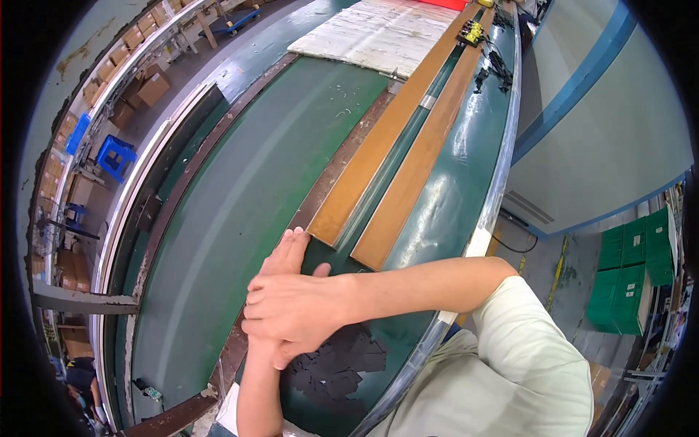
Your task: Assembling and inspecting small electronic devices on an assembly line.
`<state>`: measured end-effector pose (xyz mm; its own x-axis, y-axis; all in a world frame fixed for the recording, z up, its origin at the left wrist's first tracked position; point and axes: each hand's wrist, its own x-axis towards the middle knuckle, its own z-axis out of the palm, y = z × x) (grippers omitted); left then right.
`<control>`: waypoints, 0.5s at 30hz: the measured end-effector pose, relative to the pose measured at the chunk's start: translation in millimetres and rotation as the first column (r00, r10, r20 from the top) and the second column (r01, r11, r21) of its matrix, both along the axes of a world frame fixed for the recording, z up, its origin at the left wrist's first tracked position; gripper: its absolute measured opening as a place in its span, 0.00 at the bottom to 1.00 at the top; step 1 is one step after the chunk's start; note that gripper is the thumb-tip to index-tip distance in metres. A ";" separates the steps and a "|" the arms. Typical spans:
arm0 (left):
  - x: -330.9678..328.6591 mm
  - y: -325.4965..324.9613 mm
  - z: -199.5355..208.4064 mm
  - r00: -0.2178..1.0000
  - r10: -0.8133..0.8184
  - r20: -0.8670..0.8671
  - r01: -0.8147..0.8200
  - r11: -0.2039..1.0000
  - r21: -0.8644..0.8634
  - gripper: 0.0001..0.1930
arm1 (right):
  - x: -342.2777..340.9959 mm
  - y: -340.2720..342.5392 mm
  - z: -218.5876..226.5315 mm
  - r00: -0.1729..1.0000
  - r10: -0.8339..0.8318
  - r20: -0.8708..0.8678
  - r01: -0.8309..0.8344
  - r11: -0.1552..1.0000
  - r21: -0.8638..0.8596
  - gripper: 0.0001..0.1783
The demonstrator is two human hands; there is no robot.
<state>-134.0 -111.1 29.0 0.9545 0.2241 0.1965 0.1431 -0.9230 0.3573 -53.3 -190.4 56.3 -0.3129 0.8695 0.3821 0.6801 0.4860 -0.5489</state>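
Observation:
My left hand [286, 256] is stretched out flat beside the brown edge rail of the green belt, its fingertips close to the near end of a long tan strip [338, 211]. My right hand [295, 309] crosses over from the right and is wrapped around my left hand near the wrist, its fingers curled over the far side. Just below my hands, a loose pile of thin, flat black pieces [341, 368] lies on the green worktop. Part of that pile is hidden behind my right hand and wrist.
A wide green conveyor belt [240, 182] runs along my left. A second tan strip [408, 197] lies parallel to the first. Farther off are a whitish sheet [378, 33], a yellow-and-black object [471, 33] and black cables [497, 69]. Green bins [626, 284] stand at the right.

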 end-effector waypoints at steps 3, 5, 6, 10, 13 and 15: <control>-6.7 1.2 -6.1 1.000 -0.006 -0.027 0.008 0.994 0.105 0.37 | -3.0 -8.6 -6.6 0.995 0.038 0.088 -0.044 0.997 0.062 0.38; -7.7 1.7 -7.9 0.997 -0.017 -0.071 0.028 0.986 0.163 0.40 | -5.3 -14.4 -8.2 0.995 0.047 0.090 -0.051 0.998 0.044 0.40; -7.4 4.1 -9.3 0.998 -0.008 -0.065 0.019 0.986 0.164 0.40 | -3.5 -14.8 -5.5 0.994 0.049 0.100 -0.053 0.998 0.038 0.43; -10.5 8.5 -19.3 0.995 -0.097 0.037 0.093 0.991 0.097 0.42 | 0.9 -15.4 -3.9 0.992 0.058 0.110 -0.062 0.998 0.031 0.46; -5.5 6.8 -18.1 0.993 -0.115 -0.009 0.115 0.989 0.096 0.34 | 3.2 -16.0 -4.2 0.994 0.063 0.090 -0.065 0.998 0.021 0.45; -6.0 10.3 -18.0 0.991 -0.134 -0.017 0.135 0.981 0.137 0.30 | 5.5 -16.9 -3.2 0.997 0.061 0.044 -0.062 0.998 0.010 0.45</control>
<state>-140.0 -100.8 11.0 0.9757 0.0652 0.2092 0.0168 -0.9741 0.2255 -47.7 -207.3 53.1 -0.3823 0.8439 0.3765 0.6719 0.5335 -0.5137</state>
